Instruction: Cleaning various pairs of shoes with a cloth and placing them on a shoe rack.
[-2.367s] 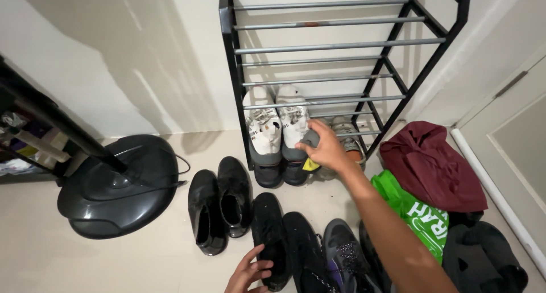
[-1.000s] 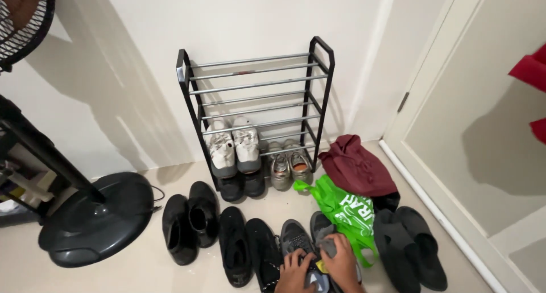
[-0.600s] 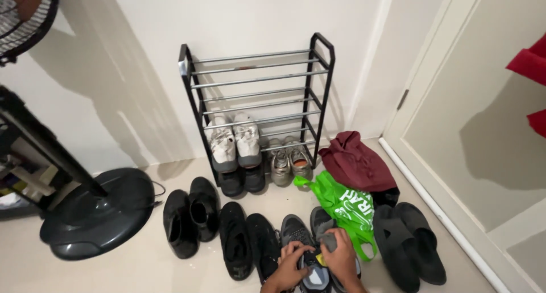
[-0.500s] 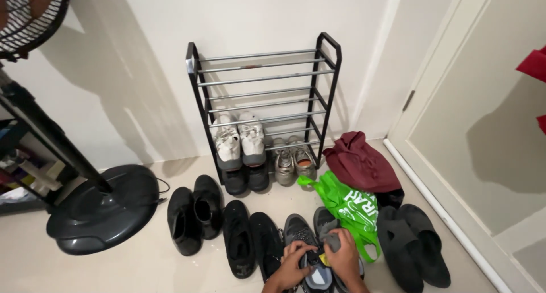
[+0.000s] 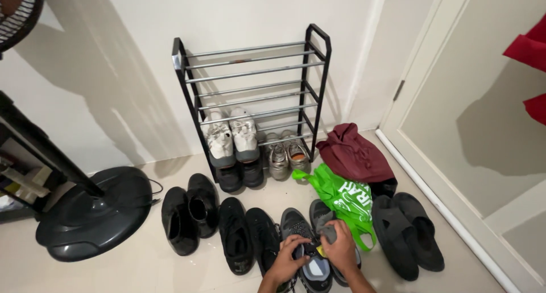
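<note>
Both hands work on a grey sneaker [image 5: 310, 264] lying on the tiled floor [image 5: 131, 270] at the 6 o'clock edge of the view. The left hand [image 5: 284, 263] curls its fingers around the collar and laces. The right hand [image 5: 340, 249] pinches a grey cloth [image 5: 328, 234] against the shoe.

The sneaker looks light, with a soft knit upper and a stiffer sole; heel and midsole would likely give the firmest hold.

At 12 o'clock stands a black metal shoe rack [image 5: 253, 94]. At 3 o'clock lies a crinkled green bag [image 5: 344, 199].
</note>
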